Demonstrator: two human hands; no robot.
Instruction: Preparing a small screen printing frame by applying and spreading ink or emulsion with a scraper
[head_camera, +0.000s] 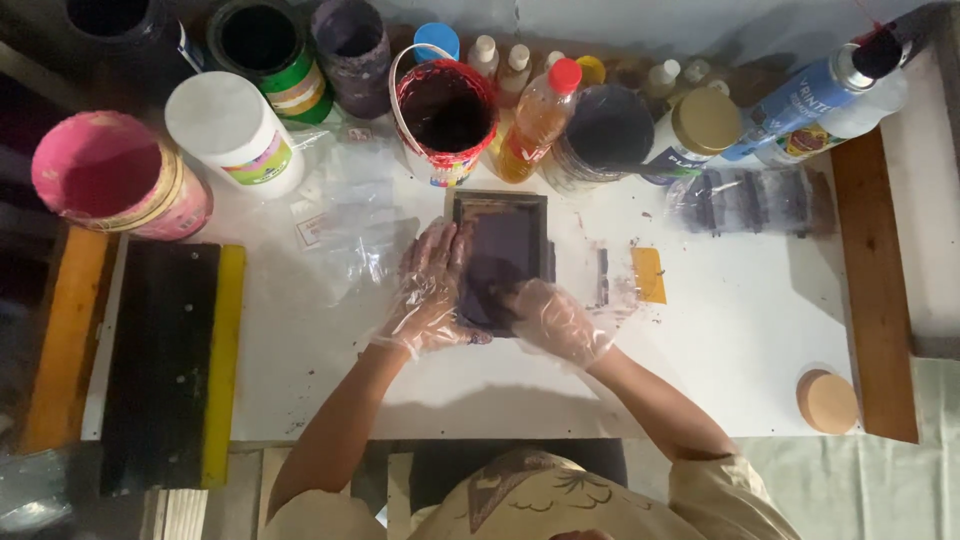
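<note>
Both gloved hands, left hand (432, 290) and right hand (556, 320), lie open and flat on the small printing screen (500, 255); I'd press evenly so it doesn't slide.

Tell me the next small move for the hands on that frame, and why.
Probably press the right hand across the dark mesh while the left hand steadies the frame. Both gloved hands already rest on the small screen frame, lying flat on the white table, the left along its edge, the right at its lower corner.
</note>
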